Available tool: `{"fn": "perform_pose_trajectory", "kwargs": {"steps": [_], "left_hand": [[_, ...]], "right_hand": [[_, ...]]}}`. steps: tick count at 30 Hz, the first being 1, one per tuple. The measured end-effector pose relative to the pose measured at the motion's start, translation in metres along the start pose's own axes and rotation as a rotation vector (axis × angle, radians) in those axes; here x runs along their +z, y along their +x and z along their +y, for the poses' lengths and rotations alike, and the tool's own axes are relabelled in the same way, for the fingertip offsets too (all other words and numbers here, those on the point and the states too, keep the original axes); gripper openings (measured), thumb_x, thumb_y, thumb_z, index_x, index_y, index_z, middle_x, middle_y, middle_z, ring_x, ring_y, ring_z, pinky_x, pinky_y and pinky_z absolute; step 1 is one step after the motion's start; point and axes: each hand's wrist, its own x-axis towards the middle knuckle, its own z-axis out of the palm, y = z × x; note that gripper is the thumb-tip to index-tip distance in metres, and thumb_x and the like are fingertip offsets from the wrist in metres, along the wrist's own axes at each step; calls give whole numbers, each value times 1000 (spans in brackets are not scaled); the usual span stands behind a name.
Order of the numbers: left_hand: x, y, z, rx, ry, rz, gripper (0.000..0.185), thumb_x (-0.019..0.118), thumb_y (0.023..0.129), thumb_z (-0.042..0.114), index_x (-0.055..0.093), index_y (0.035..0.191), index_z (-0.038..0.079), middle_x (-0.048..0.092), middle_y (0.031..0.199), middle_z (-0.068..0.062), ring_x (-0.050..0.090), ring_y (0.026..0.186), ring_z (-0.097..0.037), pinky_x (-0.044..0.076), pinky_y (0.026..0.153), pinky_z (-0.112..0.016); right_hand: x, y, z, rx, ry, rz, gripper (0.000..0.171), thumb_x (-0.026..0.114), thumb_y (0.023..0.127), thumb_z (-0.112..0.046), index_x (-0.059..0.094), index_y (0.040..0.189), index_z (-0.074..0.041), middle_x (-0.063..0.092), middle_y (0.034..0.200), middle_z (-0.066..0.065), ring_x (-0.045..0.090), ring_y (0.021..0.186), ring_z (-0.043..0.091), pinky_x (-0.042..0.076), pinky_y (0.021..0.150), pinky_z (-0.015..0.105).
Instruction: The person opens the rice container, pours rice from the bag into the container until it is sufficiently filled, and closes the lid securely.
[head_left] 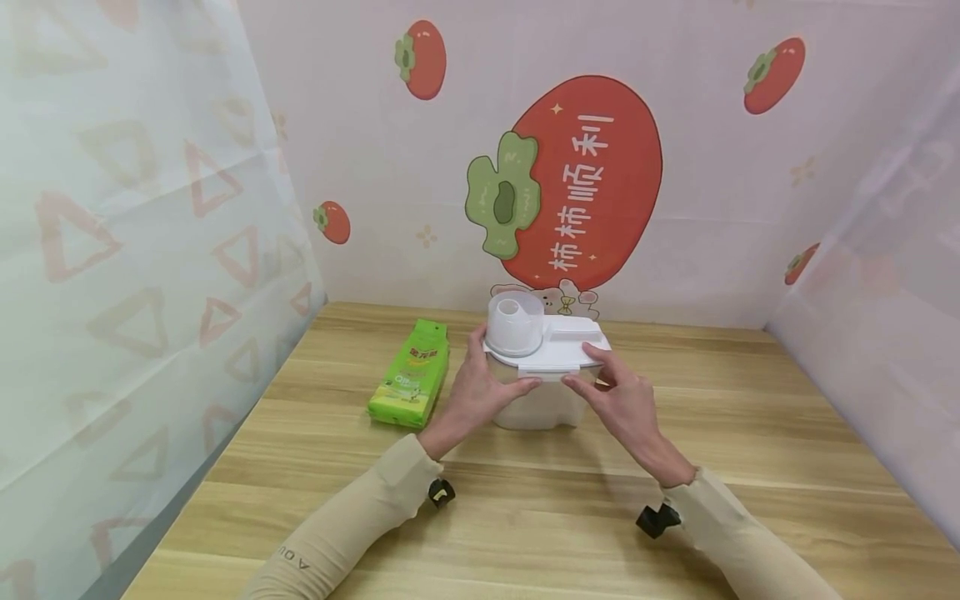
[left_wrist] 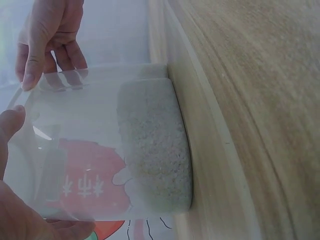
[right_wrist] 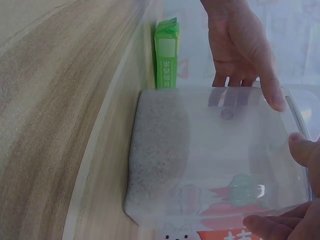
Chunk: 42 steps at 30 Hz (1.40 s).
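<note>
A clear storage container (head_left: 534, 410) stands on the table, with whitish grains like rice (left_wrist: 155, 145) filling its lower part. Its white lid (head_left: 517, 358) carries a clear round cup (head_left: 515, 327) with a white piece inside, and a white latch (head_left: 549, 373) at the front. My left hand (head_left: 480, 390) grips the left side, its thumb by the latch's left end. On the other side my right hand (head_left: 628, 407) holds the lid's right edge, thumb at the latch's right end. In the right wrist view, the left fingers lie along the container wall, partly seen through it.
Left of the container lies a green and yellow packet (head_left: 411, 375). A wall cloth (head_left: 360, 125) with persimmon prints hangs behind the wooden table (head_left: 712, 433). Side cloths (head_left: 150, 250) hang at left and right. Black wrist straps (head_left: 658, 521) show beneath both sleeves.
</note>
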Motion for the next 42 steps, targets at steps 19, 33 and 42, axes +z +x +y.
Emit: {"fn": "perform_pose_trajectory", "kwargs": {"steps": [19, 33, 42], "left_hand": [[4, 0, -2, 5, 36, 40, 112, 90, 67, 37, 20, 149, 11, 44, 145, -15, 49, 132, -30, 40, 112, -47], [11, 0, 0, -22, 25, 65, 116, 90, 66, 41, 16, 151, 13, 41, 144, -13, 49, 131, -28, 41, 111, -45], [5, 1, -1, -19, 18, 31, 115, 91, 65, 41, 17, 149, 15, 43, 145, -11, 49, 131, -26, 41, 112, -45]], "right_hand": [[5, -2, 1, -23, -46, 58, 59, 86, 74, -15, 61, 126, -3, 73, 96, 23, 72, 73, 28, 60, 68, 40], [7, -2, 0, -52, -44, 92, 59, 87, 72, -16, 62, 124, -3, 73, 96, 24, 74, 77, 33, 60, 67, 40], [4, -6, 1, -98, -3, 69, 58, 86, 74, -12, 62, 125, -1, 72, 105, 25, 74, 82, 35, 60, 64, 39]]}}
